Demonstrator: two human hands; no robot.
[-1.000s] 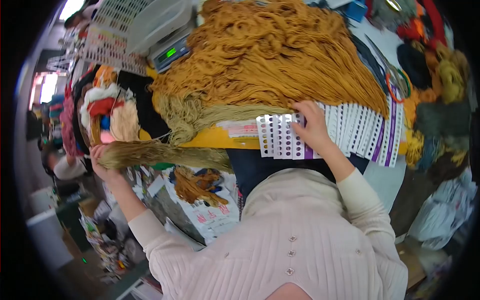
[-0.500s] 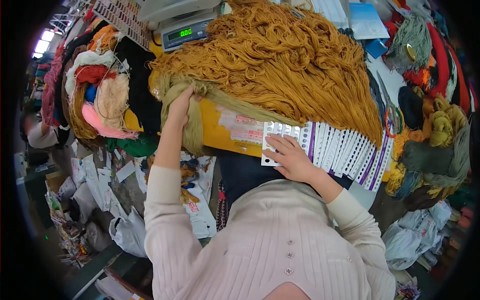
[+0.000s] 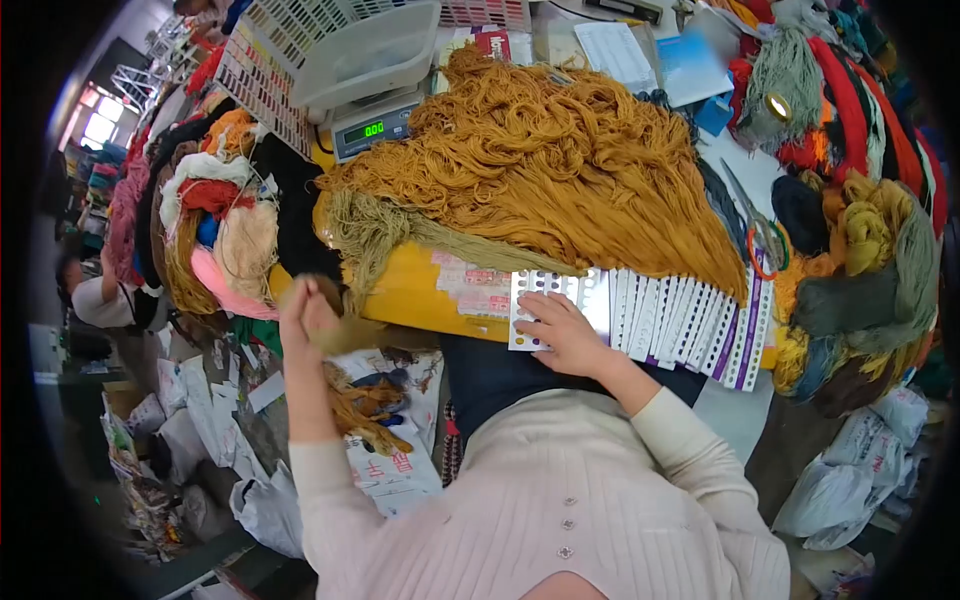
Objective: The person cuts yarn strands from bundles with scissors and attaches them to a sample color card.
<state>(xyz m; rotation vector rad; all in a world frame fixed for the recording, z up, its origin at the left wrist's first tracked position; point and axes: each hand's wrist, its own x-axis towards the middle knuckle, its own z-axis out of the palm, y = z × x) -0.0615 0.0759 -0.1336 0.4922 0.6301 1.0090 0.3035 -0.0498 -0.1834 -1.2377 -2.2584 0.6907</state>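
My left hand (image 3: pixel 308 318) is off the yellow table edge at the left, blurred by motion, its fingers closed on a smeared lock of olive yarn (image 3: pixel 352 336). More olive yarn (image 3: pixel 368 228) lies bunched on the table and runs right along the front of a large heap of golden-brown yarn (image 3: pixel 560 170). Fingers spread, my right hand (image 3: pixel 562 335) rests flat on a white card with punched holes (image 3: pixel 522 310). Beside it, several similar cards with purple edges (image 3: pixel 680 315) lie fanned out under the heap's lower edge.
A digital scale (image 3: pixel 372 130) reading 0.00 carries a clear plastic tub (image 3: pixel 368 55). Scissors with orange and green handles (image 3: pixel 762 240) lie at the right. Coloured yarn hanks (image 3: pixel 215 190) are piled left, others (image 3: pixel 860 290) right. Below left are white bags (image 3: pixel 265 505) and paper scraps.
My left hand has moved down and left from the table, drawing olive yarn with it; the rest of that yarn now sits looser. My right hand stays on the card. The view has shifted slightly.
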